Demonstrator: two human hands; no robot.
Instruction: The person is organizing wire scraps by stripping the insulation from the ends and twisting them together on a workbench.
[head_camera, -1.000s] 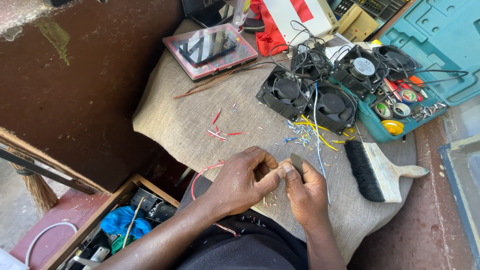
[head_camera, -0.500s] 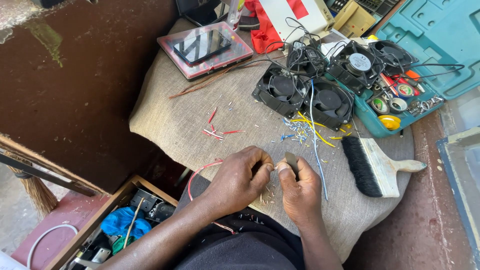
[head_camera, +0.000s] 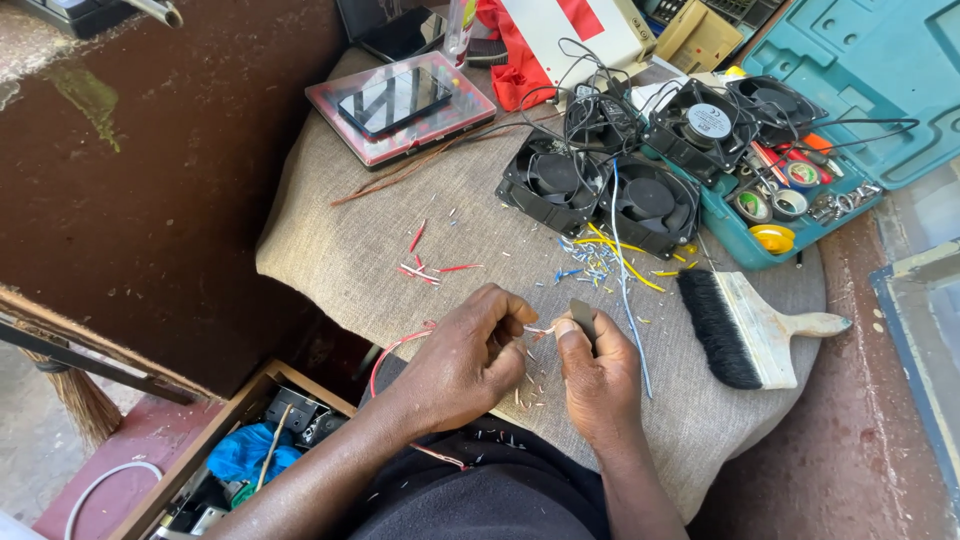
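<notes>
A thin red wire (head_camera: 400, 345) with a pale bared tip is pinched by the left hand (head_camera: 465, 355) near the desk's (head_camera: 340, 240) front edge; a small dark tool (head_camera: 584, 322) is gripped by the right hand (head_camera: 598, 370).

Bare burlap (head_camera: 350, 250) lies left; fans (head_camera: 556, 180) and brush (head_camera: 735, 325) block ahead.

Dark-screen phone (head_camera: 394, 99) lies on flat red-rimmed clear case (head_camera: 325, 95), worktop's far left; round white label (head_camera: 709, 120) on black fan hub.
</notes>
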